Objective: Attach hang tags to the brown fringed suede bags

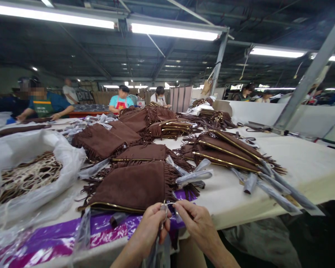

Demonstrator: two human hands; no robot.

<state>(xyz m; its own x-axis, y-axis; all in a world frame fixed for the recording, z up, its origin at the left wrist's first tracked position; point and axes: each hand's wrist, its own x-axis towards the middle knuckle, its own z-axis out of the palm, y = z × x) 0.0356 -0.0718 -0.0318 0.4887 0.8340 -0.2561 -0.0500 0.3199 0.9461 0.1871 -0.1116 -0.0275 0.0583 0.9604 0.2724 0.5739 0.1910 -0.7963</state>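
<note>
A brown fringed suede bag [131,184] with a gold zipper lies flat at the table's front edge, just beyond both hands. My left hand [153,221] is closed around a small metal clasp [163,212], with a plastic-wrapped strap [156,249] hanging beneath it. My right hand [197,225] pinches a thin white strip [169,203] that runs to the clasp, close beside the bag's lower right corner. How the strip joins the clasp is too small to tell. The fingertips of the two hands nearly meet.
More brown bags [229,150] lie stacked on the white table [301,156], their wrapped straps overhanging the front. At left stands a white plastic sack [69,156] of cords. Purple plastic [56,238] covers the front edge. Several people work beyond; a metal post [309,70] rises at right.
</note>
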